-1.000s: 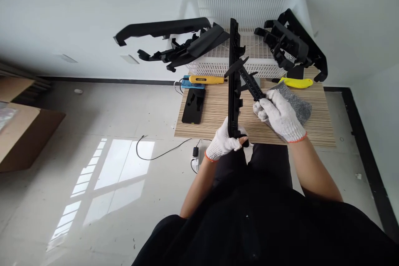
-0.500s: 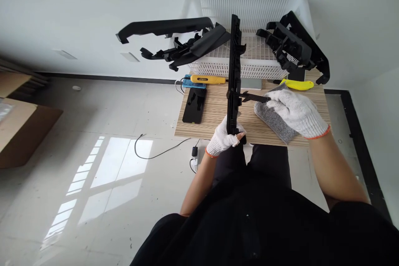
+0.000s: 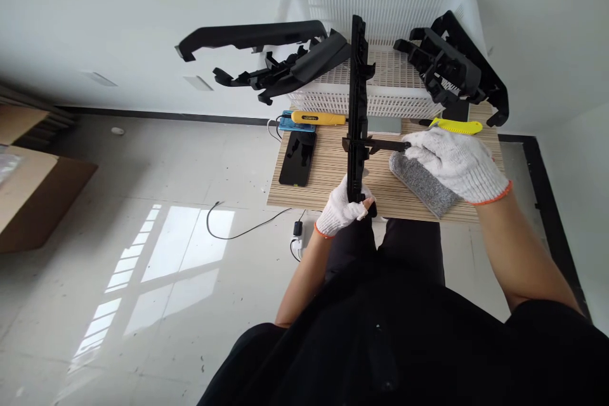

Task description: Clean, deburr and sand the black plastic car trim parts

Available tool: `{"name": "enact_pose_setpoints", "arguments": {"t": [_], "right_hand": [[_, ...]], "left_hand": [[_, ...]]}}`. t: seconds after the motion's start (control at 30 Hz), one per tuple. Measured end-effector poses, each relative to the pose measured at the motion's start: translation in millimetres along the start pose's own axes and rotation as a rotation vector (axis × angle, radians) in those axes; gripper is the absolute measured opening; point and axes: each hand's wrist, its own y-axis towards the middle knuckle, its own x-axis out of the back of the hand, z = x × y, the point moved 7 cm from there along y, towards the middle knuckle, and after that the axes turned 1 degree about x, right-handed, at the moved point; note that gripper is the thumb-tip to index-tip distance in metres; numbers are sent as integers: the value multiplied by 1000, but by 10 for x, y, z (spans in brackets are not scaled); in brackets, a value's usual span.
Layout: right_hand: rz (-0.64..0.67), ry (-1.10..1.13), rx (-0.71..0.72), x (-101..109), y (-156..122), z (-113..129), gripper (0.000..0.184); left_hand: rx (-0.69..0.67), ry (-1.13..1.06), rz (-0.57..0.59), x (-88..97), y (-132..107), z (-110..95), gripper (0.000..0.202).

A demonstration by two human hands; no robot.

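We've swung the caliper [image 3: 386, 145] crosswise, its jaws apparently meeting the black strip [image 3: 358, 92]. Our left hand [image 3: 341, 206] clasps the strip's end; our right hand [image 3: 451, 162] pinches the caliper.

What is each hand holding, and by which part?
The gloved left hand holds the long black plastic strip by its near end; the gloved right hand holds the slim black caliper by the end away from the strip.

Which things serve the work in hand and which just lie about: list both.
In use: long black part, left hand; black caliper, right hand; probably white basket, other black parts.

Seemingly just lying about: phone; orange-yellow tool; bright-yellow tool; grey cloth; floor cable.
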Motion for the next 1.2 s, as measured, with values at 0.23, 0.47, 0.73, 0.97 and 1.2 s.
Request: {"name": "enact_pose_setpoints", "arguments": {"t": [0.23,0.47,0.73,0.97,1.2], "right_hand": [[-1,31,-73,27,-14,12,40],[-20,47,-11,-4,-80,18,43],[-113,43,7,44,-86,46,38],[-54,82,-53,-13,-38,-16,40],[-77,51,-107,-231,-45,-190,47]], "left_hand": [[-27,71,5,1,-15,-70,66],[-11,73,3,-20,-21,-119,72],[-33,116,12,3,-9,-101,60],[-24,132,12,0,-7,-101,61],[21,69,21,22,-12,-73,60]]}}
